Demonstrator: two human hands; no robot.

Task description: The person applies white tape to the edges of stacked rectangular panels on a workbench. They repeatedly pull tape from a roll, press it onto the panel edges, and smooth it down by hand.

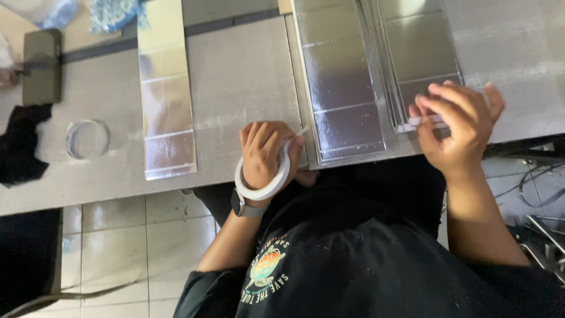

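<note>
Surface: grey counter [241, 76] seen from above, pale tiled floor [147, 235] below its near edge.
Left hand [266, 154]: curled shut at the counter's near edge, a white tape roll [263, 184] looped around it like a bracelet (a dark watch [242, 207] sits just behind on the wrist).
Tape end: a thin white strip [301, 132] leads from the fingers toward the nearest sheet.
Right hand [458, 126]: fingers bent and pinched on the near end of a stack of foil sheets [418, 59].
Stack: silvery, reflective, long and narrow, its long axis running away from the person; near edges fanned slightly.
Middle sheet [338, 82]: same foil, flat, parallel and just beside the stack, crossed by pale lines.
Left strip [166, 88]: another foil piece, well apart, also pointing away.
Far left: clear tape ring [88, 139], black cloth [20, 144], dark phone [42, 66].
</note>
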